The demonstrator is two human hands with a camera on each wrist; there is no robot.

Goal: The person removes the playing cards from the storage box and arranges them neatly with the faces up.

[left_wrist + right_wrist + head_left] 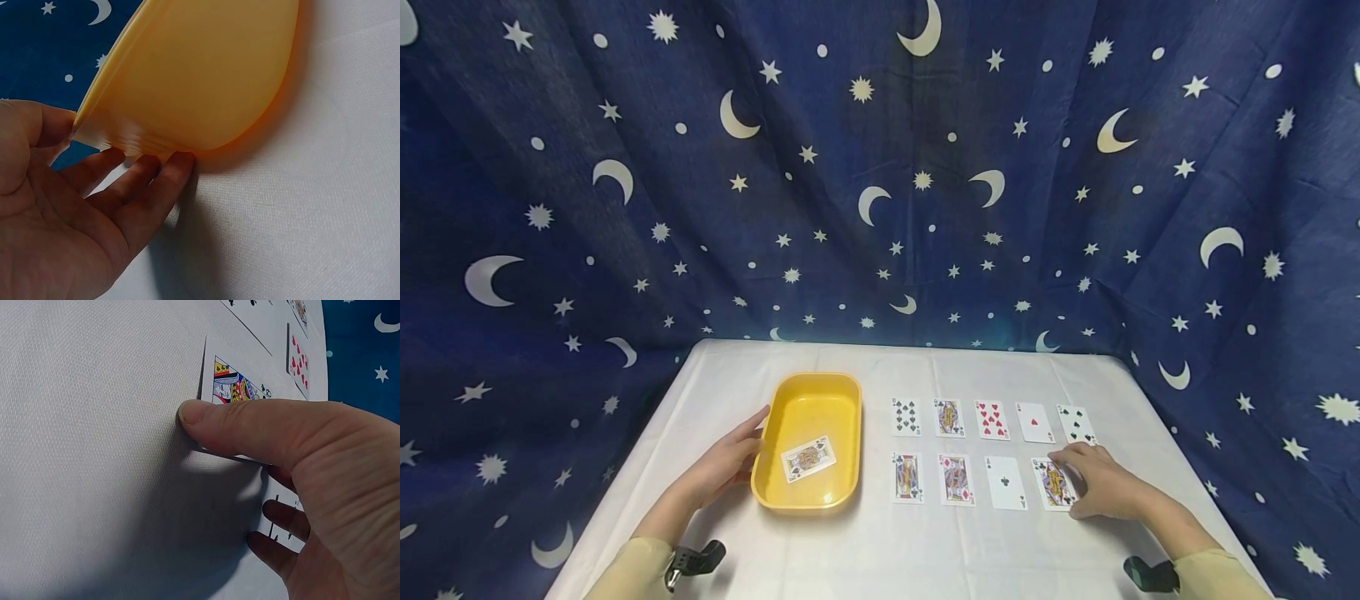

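Observation:
A yellow plastic tray (807,500) stands on the left half of the white cloth. Inside lies one face card (808,458), face up. My left hand (724,462) holds the tray's left side, with the thumb at the rim and the fingertips along the wall's lower edge in the left wrist view. On the right, my right hand (1108,483) has thumb and fingers at the right edge of a queen of clubs (1054,483). In the right wrist view the thumb (212,422) covers one corner of that card, and its other fingers reach past it beside a black-suit card (284,519).
Face-up cards lie in two rows: the back one includes a spade card (906,417), a heart card (992,419), an ace of hearts (1035,422) and a club card (1075,423). In front are face cards (957,480) and an ace of clubs (1006,483). A starry curtain (880,208) hangs behind.

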